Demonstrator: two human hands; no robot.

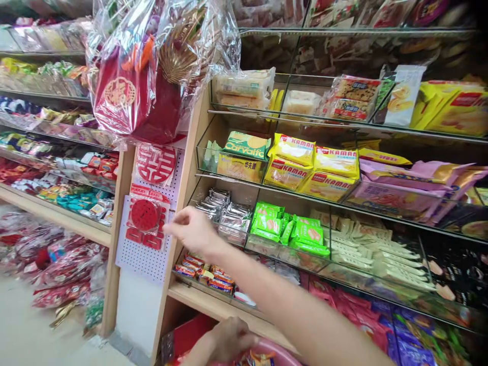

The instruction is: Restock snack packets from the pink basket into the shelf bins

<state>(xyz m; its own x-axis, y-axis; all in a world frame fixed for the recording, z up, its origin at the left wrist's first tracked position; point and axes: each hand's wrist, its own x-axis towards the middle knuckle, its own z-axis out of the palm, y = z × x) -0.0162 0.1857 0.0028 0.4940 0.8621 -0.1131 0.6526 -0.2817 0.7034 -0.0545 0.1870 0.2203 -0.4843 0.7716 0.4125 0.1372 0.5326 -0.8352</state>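
My right hand (194, 234) reaches across from the lower right, its fingers closed in a pinch. Its fingertips meet the right edge of a clear packet of red paper cut-outs (145, 216), which hangs on a white pegboard (139, 259) between the shelves. Lower down, my left hand (229, 335) is curled at the rim of a pink basin (280, 351), with its fingers bent over that rim. Wrapped snacks (257, 359) lie inside the basin, partly hidden by the hand and the frame's bottom edge. Another red cut-out (156, 165) hangs above the packet.
Stepped shelves with clear fronts rise on the right, holding green packs (267, 221), yellow wafer packs (293, 147) and small candy bars (209, 274). A plastic-wrapped red gift bag (135, 104) hangs above the pegboard. More stocked shelves (57, 218) and bagged goods (64, 269) fill the left.
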